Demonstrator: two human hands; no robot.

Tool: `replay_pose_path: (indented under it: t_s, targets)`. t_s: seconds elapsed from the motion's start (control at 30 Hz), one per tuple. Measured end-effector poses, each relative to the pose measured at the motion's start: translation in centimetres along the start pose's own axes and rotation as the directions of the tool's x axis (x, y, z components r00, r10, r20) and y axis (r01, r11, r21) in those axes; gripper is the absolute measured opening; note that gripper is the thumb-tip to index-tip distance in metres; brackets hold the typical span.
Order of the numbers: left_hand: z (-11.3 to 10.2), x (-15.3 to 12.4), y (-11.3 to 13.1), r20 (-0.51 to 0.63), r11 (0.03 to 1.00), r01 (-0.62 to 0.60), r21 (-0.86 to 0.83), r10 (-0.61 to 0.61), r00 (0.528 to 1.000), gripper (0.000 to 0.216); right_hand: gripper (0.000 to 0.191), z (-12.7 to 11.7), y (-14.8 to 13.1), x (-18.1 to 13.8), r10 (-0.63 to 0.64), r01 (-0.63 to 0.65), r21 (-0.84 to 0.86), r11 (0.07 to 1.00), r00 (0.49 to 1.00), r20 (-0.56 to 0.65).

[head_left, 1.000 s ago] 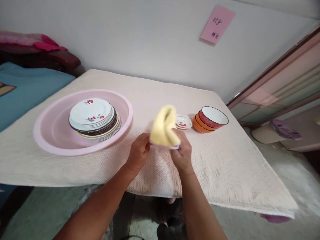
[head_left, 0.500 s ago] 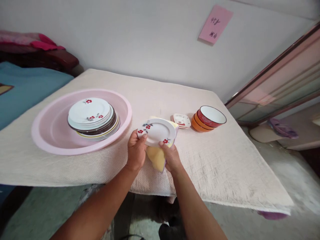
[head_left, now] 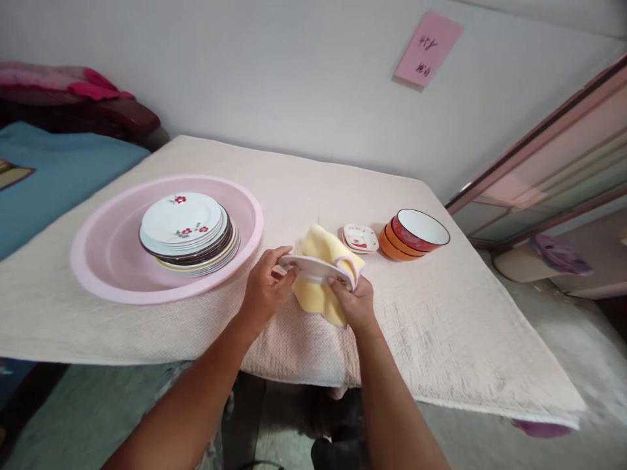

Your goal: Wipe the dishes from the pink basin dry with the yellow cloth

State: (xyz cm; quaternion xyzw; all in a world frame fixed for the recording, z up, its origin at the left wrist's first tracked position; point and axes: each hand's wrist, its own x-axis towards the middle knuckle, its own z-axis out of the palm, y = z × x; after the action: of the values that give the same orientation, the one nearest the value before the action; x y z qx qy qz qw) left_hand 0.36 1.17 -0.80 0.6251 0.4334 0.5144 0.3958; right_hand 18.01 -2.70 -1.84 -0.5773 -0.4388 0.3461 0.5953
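Between my two hands a white plate (head_left: pixel 316 267) with red flowers is tilted so that it shows nearly edge-on. My left hand (head_left: pixel 269 281) grips its left rim between thumb and fingers. At the right rim, my right hand (head_left: pixel 353 301) holds the plate together with a yellow cloth (head_left: pixel 321 301) that has a purple edge. The cloth shows both above and below the plate. Left of my hands, a stack of plates (head_left: pixel 182 219) sits in a pink basin (head_left: pixel 105 287), a flowered white plate on top.
Small square dishes (head_left: pixel 360 238) lie stacked right of the cloth. Beside them stand nested bowls (head_left: pixel 416 232), red over orange. A pale cloth covers the table (head_left: pixel 441 339), whose front edge is near me. A pink note (head_left: pixel 428 49) is on the wall behind.
The plate has tipped from face-up to nearly edge-on. The yellow cloth now rises behind and over its far rim. My right hand has shifted slightly right and up.
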Motion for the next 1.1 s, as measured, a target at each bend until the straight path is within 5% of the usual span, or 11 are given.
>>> replay_pose_path:
  t_s: [0.1, 0.2, 0.33, 0.43, 0.53, 0.63, 0.7, 0.8, 0.93, 1.1]
  targets:
    - [-0.2, 0.0, 0.3, 0.053, 0.992, -0.100, 0.075, 0.096, 0.994, 0.021, 0.028, -0.8, 0.8, 0.2, -0.122, 0.125, -0.109, 0.986, 0.992, 0.038]
    - [-0.1, -0.1, 0.2, 0.028, 0.997, -0.074, -0.006, 0.074, 0.997, 0.015, 0.032, -0.7, 1.3, 0.3, -0.117, 0.117, -0.047, 0.992, 0.993, 0.005]
    - [1.0, -0.4, 0.8, -0.043, 0.964, 0.125, -0.235, -0.139, 0.989, 0.020, 0.040, 0.7, 1.8, -0.2, 0.028, -0.028, 0.184, 0.983, 1.000, 0.004]
    - [2.3, -0.8, 1.2, -0.050, 0.829, 0.299, -0.473, -0.364, 0.930, 0.025, 0.040, 2.7, 1.5, -1.2, 0.128, -0.167, 0.370, 0.914, 0.984, 0.127]
    - [3.1, -1.1, 0.8, 0.058, 0.696, 0.393, -0.602, -0.452, 0.890, 0.028, 0.038, 4.0, 0.3, -2.1, 0.189, -0.227, 0.474, 0.850, 0.974, 0.128]
    - [2.7, -1.0, 0.0, 0.169, 0.717, 0.444, -0.538, -0.424, 0.890, 0.029, 0.037, 3.4, -0.8, -1.9, 0.227, -0.233, 0.464, 0.854, 0.971, 0.070]
    - [1.9, -0.6, -0.4, 0.133, 0.809, 0.391, -0.438, -0.372, 0.919, 0.032, 0.036, 2.2, -0.7, -1.3, 0.223, -0.220, 0.407, 0.887, 0.974, 0.040]
    - [0.5, -0.1, -0.1, -0.032, 0.952, 0.170, -0.256, -0.184, 0.982, 0.032, 0.034, 0.6, 0.4, -0.5, 0.160, -0.157, 0.219, 0.963, 0.987, 0.004]
    - [-0.3, 0.1, 1.0, 0.002, 0.997, -0.077, 0.001, 0.077, 0.997, 0.019, 0.037, -0.1, 1.4, -0.1, 0.041, -0.042, 0.032, 0.999, 0.999, 0.030]
    - [0.2, 0.2, 0.8, -0.072, 0.989, 0.038, -0.141, -0.048, 0.996, 0.020, 0.044, 0.1, 1.2, -0.1, 0.037, -0.044, 0.129, 0.991, 0.998, 0.054]
